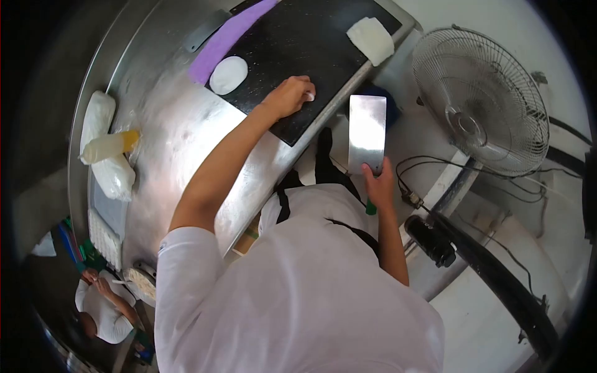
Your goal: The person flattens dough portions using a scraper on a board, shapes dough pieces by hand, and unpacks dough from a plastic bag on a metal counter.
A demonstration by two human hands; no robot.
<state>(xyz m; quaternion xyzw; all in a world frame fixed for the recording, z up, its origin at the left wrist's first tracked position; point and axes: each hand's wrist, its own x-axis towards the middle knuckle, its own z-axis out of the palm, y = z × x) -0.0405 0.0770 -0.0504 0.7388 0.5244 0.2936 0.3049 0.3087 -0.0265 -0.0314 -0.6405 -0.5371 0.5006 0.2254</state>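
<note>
On the black board (283, 46), my left hand (291, 96) is closed near the front edge, with a small whitish bit showing at its fingertips. My right hand (380, 184) grips a cleaver (367, 133) by its green handle, the broad shiny blade held up beyond the table edge. A round white disc (229, 75) lies at the board's left edge, beside a long purple strip (231, 38). At the board's far right corner rests a folded white cloth (371, 40).
A second blade (208, 30) lies left of the purple strip. White wrapped bundles (115, 177) and a yellow-capped bottle (110, 147) are on the steel table (161, 124). A fan (479, 99) stands at right. Another person (107, 304) is at lower left.
</note>
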